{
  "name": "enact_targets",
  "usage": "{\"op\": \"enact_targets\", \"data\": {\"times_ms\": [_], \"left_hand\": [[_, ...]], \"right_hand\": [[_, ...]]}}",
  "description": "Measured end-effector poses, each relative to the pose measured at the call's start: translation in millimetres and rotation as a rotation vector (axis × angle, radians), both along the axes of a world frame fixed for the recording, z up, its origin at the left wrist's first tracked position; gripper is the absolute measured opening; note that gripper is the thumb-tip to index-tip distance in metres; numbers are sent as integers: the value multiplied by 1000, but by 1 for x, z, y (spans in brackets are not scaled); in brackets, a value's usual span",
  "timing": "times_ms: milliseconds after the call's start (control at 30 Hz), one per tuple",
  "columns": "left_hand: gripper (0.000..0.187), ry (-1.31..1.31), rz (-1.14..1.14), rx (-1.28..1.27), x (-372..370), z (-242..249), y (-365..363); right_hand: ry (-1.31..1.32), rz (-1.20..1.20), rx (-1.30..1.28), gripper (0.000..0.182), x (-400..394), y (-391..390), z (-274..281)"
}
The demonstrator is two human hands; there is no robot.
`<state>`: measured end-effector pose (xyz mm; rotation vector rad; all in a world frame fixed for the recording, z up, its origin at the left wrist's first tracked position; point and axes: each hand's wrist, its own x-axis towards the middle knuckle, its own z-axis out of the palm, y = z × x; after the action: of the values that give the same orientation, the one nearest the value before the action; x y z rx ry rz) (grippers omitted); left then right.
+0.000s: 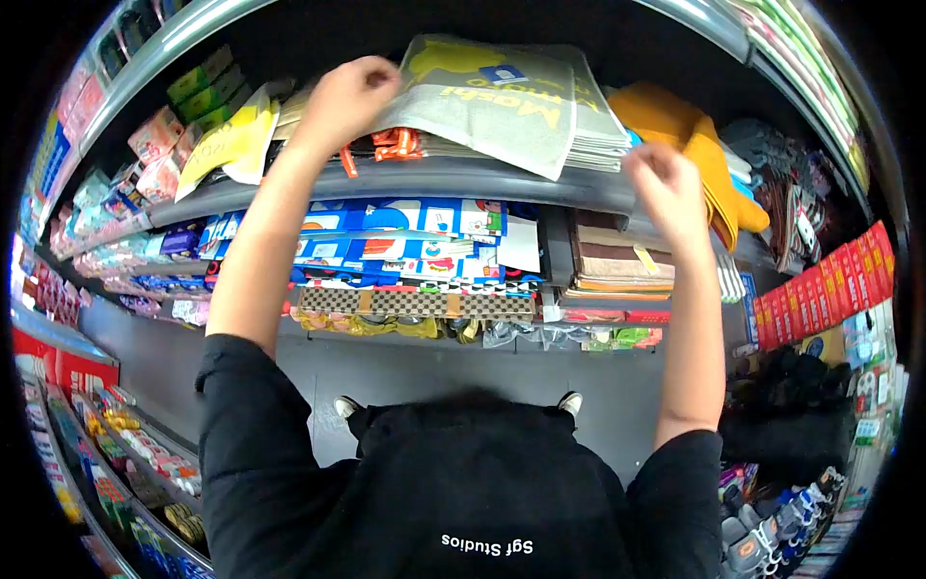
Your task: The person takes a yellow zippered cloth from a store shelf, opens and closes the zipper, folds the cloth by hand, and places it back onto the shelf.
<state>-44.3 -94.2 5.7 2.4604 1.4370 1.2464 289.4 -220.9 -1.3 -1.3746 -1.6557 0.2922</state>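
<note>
On the upper shelf lies a stack of grey mats (596,125), topped by a loose grey mat (482,106) with yellow print and a blue label. My left hand (355,95) is closed at the left edge of this top mat, its fingertips pinched against it. My right hand (667,188) is just right of the stack's front corner, fingers curled together; whether anything thin is between them cannot be made out. Behind and right of that hand hangs a mustard-orange cloth (699,145) over the shelf edge. Orange packets (397,145) show beneath the mat.
A yellow-and-white package (231,145) and tissue packs (159,140) sit left on the shelf. The lower shelf holds blue patterned mats (405,217) and folded brown towels (622,256). Red tags (825,287) hang at right. Another shelf (145,454) stands lower left.
</note>
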Motion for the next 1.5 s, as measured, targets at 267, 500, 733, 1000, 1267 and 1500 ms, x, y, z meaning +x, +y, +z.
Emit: {"op": "enact_targets", "data": {"times_ms": [267, 500, 733, 1000, 1267, 1500], "left_hand": [[36, 20, 149, -410, -2, -7, 29], [43, -133, -15, -513, 7, -16, 64], [35, -11, 28, -759, 18, -7, 74], [36, -184, -145, -508, 8, 1, 72], [45, -132, -145, -615, 29, 12, 34], [41, -217, -108, -520, 43, -4, 77]], "right_hand": [[6, 6, -280, 37, -20, 93, 28], [359, 65, -409, 33, -31, 113, 32], [345, 215, -428, 23, -29, 128, 19], [502, 187, -154, 20, -13, 155, 15], [186, 108, -289, 25, 30, 148, 22], [419, 126, -338, 28, 28, 160, 8]]}}
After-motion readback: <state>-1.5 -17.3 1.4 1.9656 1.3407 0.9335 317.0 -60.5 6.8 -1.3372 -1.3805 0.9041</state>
